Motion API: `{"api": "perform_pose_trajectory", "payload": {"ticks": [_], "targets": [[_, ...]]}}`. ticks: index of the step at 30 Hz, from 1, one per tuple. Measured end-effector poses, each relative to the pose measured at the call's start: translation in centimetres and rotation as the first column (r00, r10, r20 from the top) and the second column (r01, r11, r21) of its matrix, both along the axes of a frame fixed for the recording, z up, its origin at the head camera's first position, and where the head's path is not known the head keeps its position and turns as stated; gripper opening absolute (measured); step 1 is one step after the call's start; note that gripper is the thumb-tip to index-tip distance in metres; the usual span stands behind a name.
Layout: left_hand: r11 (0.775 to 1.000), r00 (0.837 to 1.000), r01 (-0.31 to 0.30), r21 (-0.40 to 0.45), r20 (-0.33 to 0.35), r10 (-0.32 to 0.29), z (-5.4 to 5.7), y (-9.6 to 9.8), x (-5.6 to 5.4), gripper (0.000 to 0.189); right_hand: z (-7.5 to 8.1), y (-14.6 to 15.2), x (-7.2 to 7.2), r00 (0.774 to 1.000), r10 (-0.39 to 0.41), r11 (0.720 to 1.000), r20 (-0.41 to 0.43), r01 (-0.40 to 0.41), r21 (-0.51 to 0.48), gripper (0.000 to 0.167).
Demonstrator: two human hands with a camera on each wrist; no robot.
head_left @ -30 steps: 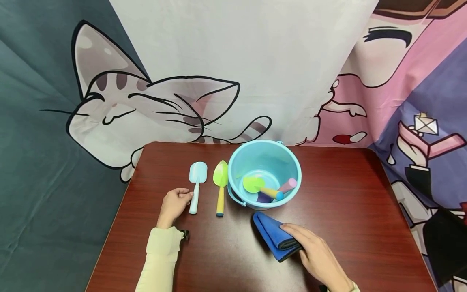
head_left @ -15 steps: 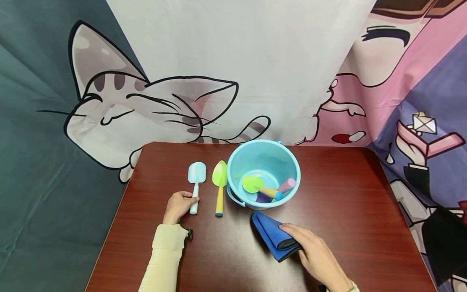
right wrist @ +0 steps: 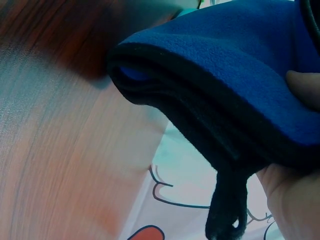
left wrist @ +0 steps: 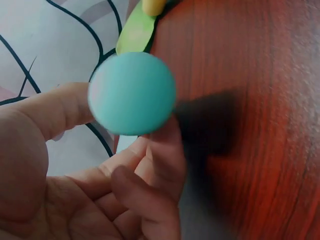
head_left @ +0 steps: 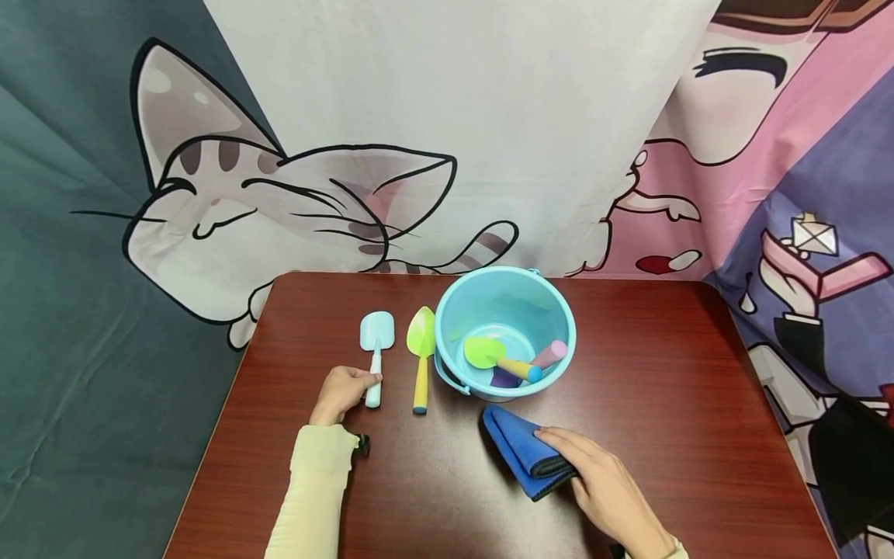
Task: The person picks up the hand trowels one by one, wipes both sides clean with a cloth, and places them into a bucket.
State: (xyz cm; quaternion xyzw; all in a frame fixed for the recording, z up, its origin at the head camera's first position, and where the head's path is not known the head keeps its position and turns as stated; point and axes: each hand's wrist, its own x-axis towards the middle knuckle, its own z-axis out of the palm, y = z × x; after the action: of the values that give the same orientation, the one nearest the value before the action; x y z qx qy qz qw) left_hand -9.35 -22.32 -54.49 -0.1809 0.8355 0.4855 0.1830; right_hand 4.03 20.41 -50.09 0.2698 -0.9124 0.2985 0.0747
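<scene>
My left hand (head_left: 342, 394) pinches the handle of a light blue toy shovel (head_left: 378, 332) between thumb and fingers. In the left wrist view the round handle end (left wrist: 132, 94) sits between thumb and fingertips. My right hand (head_left: 606, 483) grips a folded blue cloth (head_left: 522, 449) with black edging, in front of the bucket. A black loop (right wrist: 227, 205) hangs from the cloth in the right wrist view. Right of the blue shovel lies a green toy trowel (head_left: 421, 335) with a yellow handle.
A light blue bucket (head_left: 457, 307) stands near the table's back edge. It holds a green-headed shovel (head_left: 485, 353) and a purple tool with a pink handle (head_left: 550, 355). A printed cloth backdrop (head_left: 559, 140) hangs behind the brown table (head_left: 663, 373).
My left hand has moved slightly right and taken the light blue shovel's handle. The right hand and the blue cloth have stayed in place.
</scene>
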Motion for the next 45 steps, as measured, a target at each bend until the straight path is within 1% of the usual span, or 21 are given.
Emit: {"api": "perform_pose_trajectory", "payload": {"ticks": [3, 6, 10, 14, 19, 21, 23, 25, 26, 29, 31, 35, 38, 40, 42, 44, 45], "targets": [[1.0, 1.0, -0.003, 0.017, -0.006, 0.003, 0.1, 0.0, 0.0, 0.029, 0.0, -0.1, 0.0, 1.0, 0.009, 1.0, -0.01, -0.009, -0.011, 0.077], [1.0, 1.0, 0.0, 0.01, -0.015, 0.0, 0.3, -0.1, 0.2, 0.029, 0.1, -0.1, 0.0, 1.0, 0.013, 1.0, -0.019, -0.013, -0.016, 0.078], [0.999, 1.0, 0.019, -0.027, -0.021, -0.019, 0.4, -0.3, 0.9, 0.029, 0.1, -0.2, 0.0, 0.999, 0.023, 0.999, -0.035, -0.025, -0.042, 0.078], [0.998, 0.998, 0.044, -0.05, -0.034, -0.046, 0.8, -0.5, 1.9, 0.026, 0.1, -0.4, 0.0, 0.997, 0.04, 0.997, -0.071, -0.045, -0.07, 0.075], [0.989, 0.989, 0.12, -0.087, -0.079, -0.127, 1.8, -1.2, 3.4, 0.025, 0.2, -0.6, 0.0, 0.996, 0.059, 0.993, -0.067, -0.065, -0.097, 0.075], [0.981, 0.98, 0.165, -0.101, -0.098, -0.175, 2.4, -1.5, 4.0, 0.027, 0.2, -0.7, -0.1, 0.996, 0.067, 0.992, -0.065, -0.073, -0.106, 0.075], [0.969, 0.966, 0.222, -0.111, -0.11, -0.233, 3.1, -1.7, 4.7, 0.027, 0.2, -0.7, -0.1, 0.995, 0.073, 0.99, -0.071, -0.081, -0.112, 0.076], [0.95, 0.946, 0.293, -0.109, -0.114, -0.305, 3.8, -2.0, 5.3, 0.027, 0.3, -0.8, -0.1, 0.994, 0.076, 0.989, -0.077, -0.085, -0.12, 0.076], [0.938, 0.933, 0.331, -0.104, -0.115, -0.342, 4.2, -2.1, 5.6, 0.027, 0.3, -0.9, -0.1, 0.994, 0.078, 0.989, -0.079, -0.087, -0.123, 0.077], [0.892, 0.884, 0.447, -0.068, -0.116, -0.452, 5.1, -2.1, 6.6, 0.024, 0.5, -1.1, -0.1, 0.993, 0.077, 0.987, -0.089, -0.089, -0.133, 0.079], [0.854, 0.845, 0.518, -0.047, -0.125, -0.519, 5.5, -1.9, 7.2, 0.022, 0.7, -1.3, -0.1, 0.992, 0.076, 0.986, -0.1, -0.09, -0.141, 0.08], [0.768, 0.755, 0.64, -0.03, -0.156, -0.636, 6.1, -1.0, 8.1, 0.014, 1.1, -1.6, -0.1, 0.989, 0.09, 0.984, -0.12, -0.107, -0.145, 0.081], [0.705, 0.69, 0.708, -0.029, -0.184, -0.7, 6.3, 0.0, 8.4, 0.005, 1.5, -1.9, -0.1, 0.989, 0.098, 0.987, -0.115, -0.111, -0.117, 0.082], [0.671, 0.653, 0.74, -0.033, -0.202, -0.73, 6.4, 0.9, 8.4, 0.007, 1.8, -2.1, -0.1, 0.99, 0.099, 0.989, -0.103, -0.109, -0.097, 0.083], [0.645, 0.622, 0.763, -0.043, -0.225, -0.75, 6.4, 1.9, 8.5, 0.01, 2.0, -2.3, 0.0, 0.989, 0.101, 0.99, -0.111, -0.11, -0.085, 0.085], [0.621, 0.592, 0.782, -0.06, -0.243, -0.769, 6.4, 3.0, 8.5, 0.013, 2.2, -2.6, -0.1, 0.984, 0.112, 0.988, -0.137, -0.125, -0.092, 0.085], [0.612, 0.581, 0.788, -0.062, -0.249, -0.775, 6.3, 3.6, 8.5, 0.013, 2.2, -2.8, -0.2, 0.981, 0.12, 0.986, -0.155, -0.137, -0.099, 0.085]]}}
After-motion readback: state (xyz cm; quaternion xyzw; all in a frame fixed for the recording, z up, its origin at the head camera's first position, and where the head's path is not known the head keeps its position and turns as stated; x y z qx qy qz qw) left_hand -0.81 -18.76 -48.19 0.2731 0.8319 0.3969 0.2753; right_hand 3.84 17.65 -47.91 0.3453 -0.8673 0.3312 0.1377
